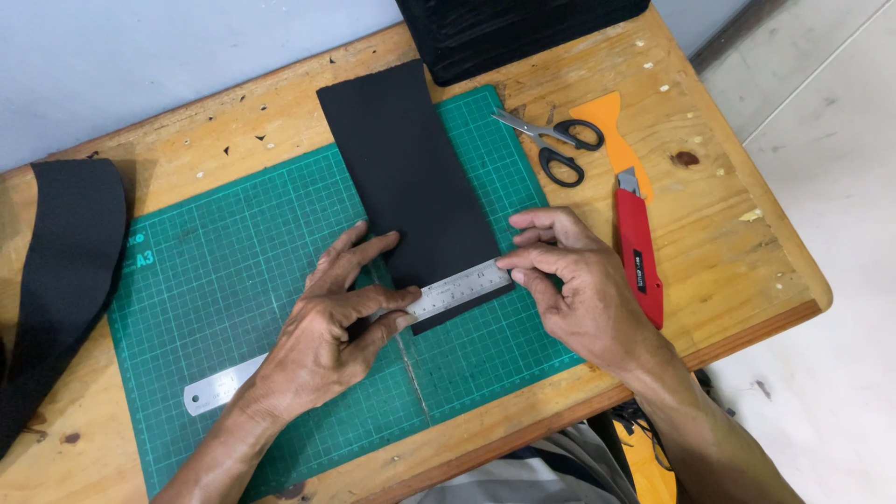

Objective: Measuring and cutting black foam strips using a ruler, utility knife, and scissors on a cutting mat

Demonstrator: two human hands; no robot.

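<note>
A black rectangular sheet (411,177) lies on the green cutting mat (233,271), reaching past the mat's far edge. A steel ruler (457,287) lies across the sheet's near end. My left hand (327,327) presses down on the ruler and the sheet's near left corner. My right hand (569,280) pinches the ruler's right end with thumb and fingers at the sheet's right edge.
A red utility knife (639,252), an orange plastic scraper (607,126) and black-handled scissors (551,145) lie on the wooden table (728,233) right of the mat. A black textured box (504,33) stands at the back. Dark fabric (65,271) drapes over the left edge.
</note>
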